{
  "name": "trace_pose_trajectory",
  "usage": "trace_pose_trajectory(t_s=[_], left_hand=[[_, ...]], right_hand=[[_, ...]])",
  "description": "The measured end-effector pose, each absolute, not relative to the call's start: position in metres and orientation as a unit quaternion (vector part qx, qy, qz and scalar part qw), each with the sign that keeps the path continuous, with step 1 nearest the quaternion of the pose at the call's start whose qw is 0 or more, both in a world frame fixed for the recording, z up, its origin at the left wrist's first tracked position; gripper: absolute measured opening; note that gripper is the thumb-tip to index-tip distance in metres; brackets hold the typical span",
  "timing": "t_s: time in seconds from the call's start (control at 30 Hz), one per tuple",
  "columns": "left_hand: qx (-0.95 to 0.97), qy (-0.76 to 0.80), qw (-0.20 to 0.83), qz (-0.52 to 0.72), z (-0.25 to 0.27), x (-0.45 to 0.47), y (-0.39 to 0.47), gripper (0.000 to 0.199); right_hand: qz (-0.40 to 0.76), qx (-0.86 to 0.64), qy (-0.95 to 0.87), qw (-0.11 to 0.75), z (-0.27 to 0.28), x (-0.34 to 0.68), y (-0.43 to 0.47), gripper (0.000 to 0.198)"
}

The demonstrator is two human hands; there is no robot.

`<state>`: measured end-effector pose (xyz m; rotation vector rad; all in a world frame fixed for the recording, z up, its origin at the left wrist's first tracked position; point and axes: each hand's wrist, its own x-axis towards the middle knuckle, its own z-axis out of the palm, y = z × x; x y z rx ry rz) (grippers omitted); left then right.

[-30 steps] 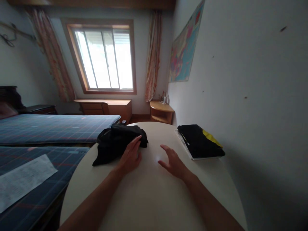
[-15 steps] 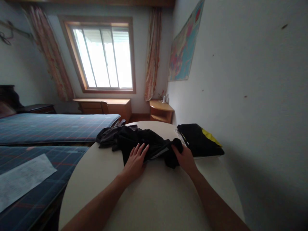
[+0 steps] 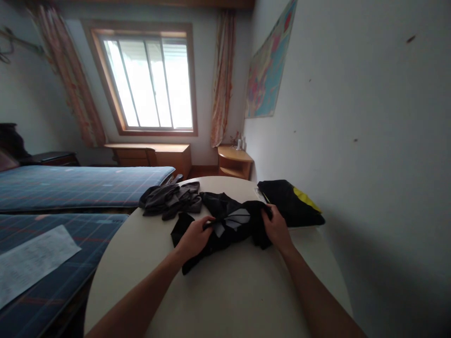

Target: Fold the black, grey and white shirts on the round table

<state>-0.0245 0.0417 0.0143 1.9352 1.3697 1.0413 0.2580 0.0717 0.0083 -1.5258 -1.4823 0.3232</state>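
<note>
A crumpled black garment (image 3: pixel 225 239) with light grey patches lies spread between my two hands on the round cream table (image 3: pixel 232 295). Its exact kind I cannot tell. My left hand (image 3: pixel 196 234) is closed on the garment's edge at its left part. At the right end my right hand (image 3: pixel 276 225) pinches another part of the edge, slightly raised. Just beyond my left hand rests a rumpled dark grey cloth (image 3: pixel 172 199). Beside my right hand is a folded black garment with a yellow section (image 3: pixel 291 203), on something thin and pale.
Left of the table are two plaid mattresses (image 3: pixel 84 185), with a printed paper sheet (image 3: pixel 35 263) on the nearer one. A white wall (image 3: pixel 369 178) runs close along the right. A wooden desk (image 3: pixel 169 155) and a corner shelf (image 3: pixel 234 155) stand under and beside the window.
My left hand has gone from lying flat on the black garment to gripping its edge. The garment has been drawn apart from the grey cloth and opened out, showing more grey patches.
</note>
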Motion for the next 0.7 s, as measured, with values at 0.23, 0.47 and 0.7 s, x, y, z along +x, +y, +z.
trace_pose_trajectory(t_s=[0.23, 0.47, 0.7], left_hand=[[0.556, 0.61, 0.182, 0.534, 0.013, -0.072, 0.076, 0.032], [0.677, 0.56, -0.018, 0.478, 0.013, -0.057, 0.058, 0.047], [0.729, 0.611, 0.034, 0.307, 0.002, -0.053, 0.061, 0.03]], right_hand=[[0.117, -0.612, -0.645, 0.441, 0.018, 0.26, 0.066, 0.033], [0.103, -0.584, -0.69, 0.415, 0.017, 0.252, 0.064, 0.029], [0.126, -0.611, -0.634, 0.457, 0.022, 0.256, 0.064, 0.033]])
